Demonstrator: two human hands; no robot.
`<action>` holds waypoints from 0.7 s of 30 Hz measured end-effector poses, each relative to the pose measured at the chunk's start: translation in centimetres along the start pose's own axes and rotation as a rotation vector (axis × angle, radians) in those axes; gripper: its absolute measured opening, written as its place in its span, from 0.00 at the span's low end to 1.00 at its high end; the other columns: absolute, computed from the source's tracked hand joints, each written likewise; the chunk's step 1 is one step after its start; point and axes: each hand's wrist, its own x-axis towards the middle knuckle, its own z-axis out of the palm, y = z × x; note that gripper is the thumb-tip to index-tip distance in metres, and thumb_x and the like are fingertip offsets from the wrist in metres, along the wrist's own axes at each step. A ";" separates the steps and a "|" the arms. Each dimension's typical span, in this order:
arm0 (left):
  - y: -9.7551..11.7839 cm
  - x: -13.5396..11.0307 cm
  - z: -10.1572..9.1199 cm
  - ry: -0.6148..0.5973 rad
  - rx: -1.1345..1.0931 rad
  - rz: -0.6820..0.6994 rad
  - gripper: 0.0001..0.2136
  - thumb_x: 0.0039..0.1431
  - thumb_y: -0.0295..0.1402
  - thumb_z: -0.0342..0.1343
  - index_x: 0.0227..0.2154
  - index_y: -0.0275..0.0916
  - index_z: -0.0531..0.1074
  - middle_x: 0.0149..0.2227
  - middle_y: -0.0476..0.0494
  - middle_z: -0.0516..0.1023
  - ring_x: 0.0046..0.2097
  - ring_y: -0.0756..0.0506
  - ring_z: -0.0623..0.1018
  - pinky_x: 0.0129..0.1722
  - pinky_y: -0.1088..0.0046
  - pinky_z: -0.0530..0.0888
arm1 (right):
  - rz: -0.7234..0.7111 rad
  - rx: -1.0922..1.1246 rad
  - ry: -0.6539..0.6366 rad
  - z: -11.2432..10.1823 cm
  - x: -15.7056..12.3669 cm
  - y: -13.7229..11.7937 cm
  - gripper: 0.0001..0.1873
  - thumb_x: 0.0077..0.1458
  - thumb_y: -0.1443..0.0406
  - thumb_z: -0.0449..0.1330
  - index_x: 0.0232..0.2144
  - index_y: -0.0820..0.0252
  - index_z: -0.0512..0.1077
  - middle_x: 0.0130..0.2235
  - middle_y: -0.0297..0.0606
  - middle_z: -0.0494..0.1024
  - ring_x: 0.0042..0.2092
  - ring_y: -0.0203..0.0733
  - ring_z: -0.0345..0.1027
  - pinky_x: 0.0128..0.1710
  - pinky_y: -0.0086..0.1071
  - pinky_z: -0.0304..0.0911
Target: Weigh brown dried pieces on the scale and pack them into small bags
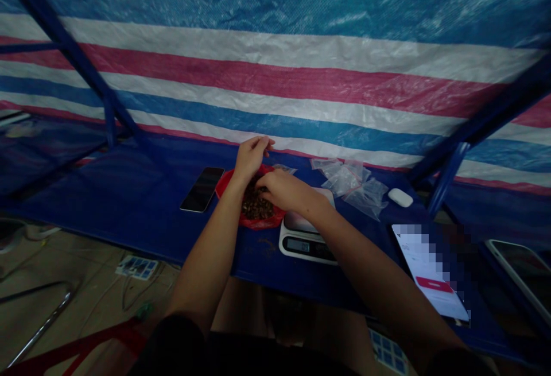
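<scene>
A red plastic bag (258, 224) lies open on the blue table, full of small brown pieces (258, 206) whose kind I cannot make out. My right hand (282, 188) reaches into it from the right, fingers bent and closed down among the pieces. Over the bag's far edge is my left hand (253, 157), its fingers curled together; whatever they may hold is hidden. Just right of the bag stands a white kitchen scale (307, 248) with a lit display, partly covered by my right forearm. A clear plastic bag (286, 169) lies behind my right hand.
Several clear zip bags (355, 183) lie behind the scale, beside a white earbud case (400, 197). A dark phone (202, 189) rests left of the red bag; a lit phone (426, 267) lies at right. Blue metal bars (81, 66) and striped tarpaulin (275, 77) bound the table (129, 209).
</scene>
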 end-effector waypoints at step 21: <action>-0.4 -0.3 0.0 -0.034 0.023 0.041 0.12 0.67 0.36 0.56 0.33 0.37 0.83 0.32 0.45 0.82 0.32 0.49 0.76 0.34 0.74 0.72 | -0.109 0.180 0.042 -3.5 -2.3 2.4 0.15 0.62 0.74 0.62 0.46 0.61 0.86 0.48 0.45 0.89 0.46 0.44 0.81 0.48 0.33 0.67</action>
